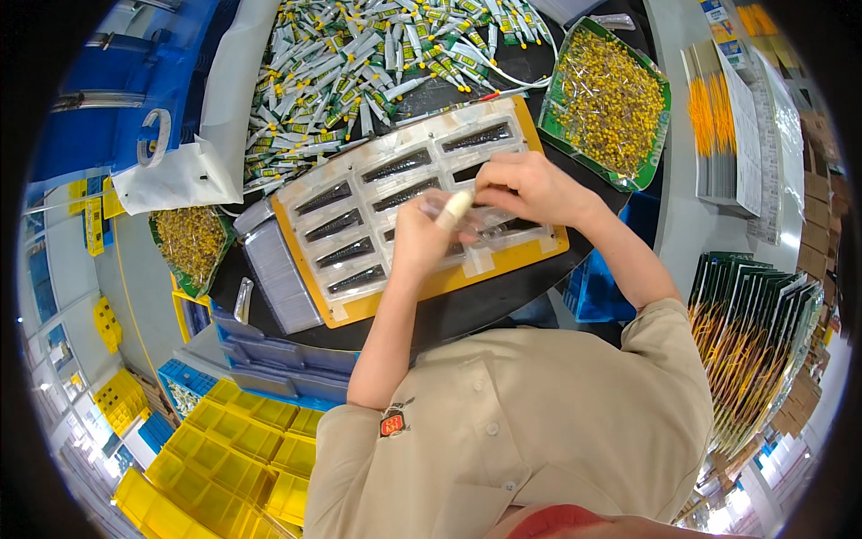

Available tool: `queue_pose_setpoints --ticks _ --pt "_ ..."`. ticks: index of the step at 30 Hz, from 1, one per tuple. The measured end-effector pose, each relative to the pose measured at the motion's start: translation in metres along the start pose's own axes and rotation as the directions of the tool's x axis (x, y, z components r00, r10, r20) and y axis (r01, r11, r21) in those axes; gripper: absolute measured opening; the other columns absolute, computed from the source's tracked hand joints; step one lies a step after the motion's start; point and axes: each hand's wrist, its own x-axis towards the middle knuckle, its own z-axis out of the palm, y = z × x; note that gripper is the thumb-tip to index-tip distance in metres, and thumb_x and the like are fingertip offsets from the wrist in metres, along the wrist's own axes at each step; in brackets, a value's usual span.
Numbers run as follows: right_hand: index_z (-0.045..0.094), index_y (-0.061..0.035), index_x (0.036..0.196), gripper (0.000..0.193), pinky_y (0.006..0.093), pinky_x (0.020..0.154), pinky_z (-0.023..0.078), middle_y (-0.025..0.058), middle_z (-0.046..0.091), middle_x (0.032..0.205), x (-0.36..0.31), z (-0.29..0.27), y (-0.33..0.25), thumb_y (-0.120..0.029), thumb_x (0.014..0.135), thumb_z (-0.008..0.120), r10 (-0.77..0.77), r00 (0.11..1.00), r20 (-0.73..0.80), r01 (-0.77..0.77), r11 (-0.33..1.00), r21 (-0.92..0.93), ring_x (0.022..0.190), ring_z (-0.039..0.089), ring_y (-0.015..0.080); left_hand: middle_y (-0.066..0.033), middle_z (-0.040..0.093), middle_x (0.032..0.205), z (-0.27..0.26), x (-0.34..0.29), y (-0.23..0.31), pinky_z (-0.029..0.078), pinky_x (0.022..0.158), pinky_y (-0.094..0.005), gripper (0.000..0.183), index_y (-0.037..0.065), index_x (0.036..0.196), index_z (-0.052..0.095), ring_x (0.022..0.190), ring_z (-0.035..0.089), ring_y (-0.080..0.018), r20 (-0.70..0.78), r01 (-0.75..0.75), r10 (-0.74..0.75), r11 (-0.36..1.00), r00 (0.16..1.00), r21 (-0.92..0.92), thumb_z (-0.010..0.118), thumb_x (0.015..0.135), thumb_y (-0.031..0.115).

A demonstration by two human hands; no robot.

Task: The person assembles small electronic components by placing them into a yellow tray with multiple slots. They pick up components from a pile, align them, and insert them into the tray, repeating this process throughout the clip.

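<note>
Over the right half of a yellow-edged board [386, 310], my two hands meet close together. Clear plastic blister shells with dark wedge-shaped hollows [346, 251] sit in rows on this board. My left hand [429, 235] is closed, its fingers slightly blurred, with a pale cover on one fingertip. The fingers of my right hand [534, 190] are curled into a pinch just beside that fingertip. Whatever lies between the fingers of either hand is too hidden to name. Shiny clear plastic [496, 232] shows just below the hands.
Many small white-and-green tubes with yellow caps [359, 67] are heaped behind the board. Green trays of small yellow-headed pieces stand at right [611, 103] and left [189, 242]. A stack of clear plastic shells [278, 269] adjoins the board. Yellow bins [224, 440] are at lower left.
</note>
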Motion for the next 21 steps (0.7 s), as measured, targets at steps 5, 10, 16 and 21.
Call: queue_pose_setpoints --ticks 5,10,16,21 --pt "0.064 -0.0026 0.095 0.015 0.0451 0.077 0.051 0.0167 0.063 0.085 -0.006 0.001 -0.003 -0.015 0.088 0.068 -0.032 0.951 -0.308 -0.088 0.925 -0.369 0.082 0.063 0.0363 -0.0127 0.074 0.089 0.009 -0.020 -0.018 0.058 0.065 -0.0286 0.015 -0.004 0.096 0.064 0.078 0.071 -0.0179 0.066 -0.013 0.004 0.992 0.998 0.124 0.067 0.095 0.011" --pt "0.062 -0.0039 0.093 0.014 0.0409 0.072 0.051 0.0139 0.063 0.086 -0.033 0.019 -0.018 -0.015 0.088 0.068 0.017 0.997 -0.079 -0.023 0.997 -0.075 0.084 0.063 0.0349 -0.0147 0.073 0.085 0.009 -0.029 -0.029 0.058 0.061 -0.0280 0.021 -0.007 0.093 0.065 0.071 0.071 -0.0171 0.031 0.073 -0.074 0.997 0.997 0.018 0.071 0.093 0.014" --pt "0.064 -0.0032 0.103 0.019 0.0425 0.083 0.050 0.0147 0.062 0.090 -0.042 0.023 -0.028 -0.010 0.086 0.068 0.029 0.955 -0.295 -0.120 0.948 -0.295 0.090 0.061 0.0332 -0.0143 0.073 0.083 0.016 -0.044 -0.041 0.058 0.061 -0.0268 0.019 -0.007 0.091 0.065 0.070 0.071 -0.0165 -0.022 -0.050 0.050 0.999 0.999 0.003 0.070 0.093 0.012" --pt "0.066 -0.0056 0.100 0.019 0.0391 0.078 0.051 0.0115 0.065 0.087 -0.068 0.035 -0.044 -0.010 0.083 0.073 0.176 0.983 -0.051 -0.173 0.982 0.070 0.085 0.065 0.0298 -0.0130 0.073 0.081 0.019 -0.051 -0.039 0.056 0.057 -0.0256 0.024 -0.007 0.089 0.065 0.066 0.070 -0.0162 0.034 -0.008 0.007 0.999 0.999 0.031 0.065 0.098 0.016"
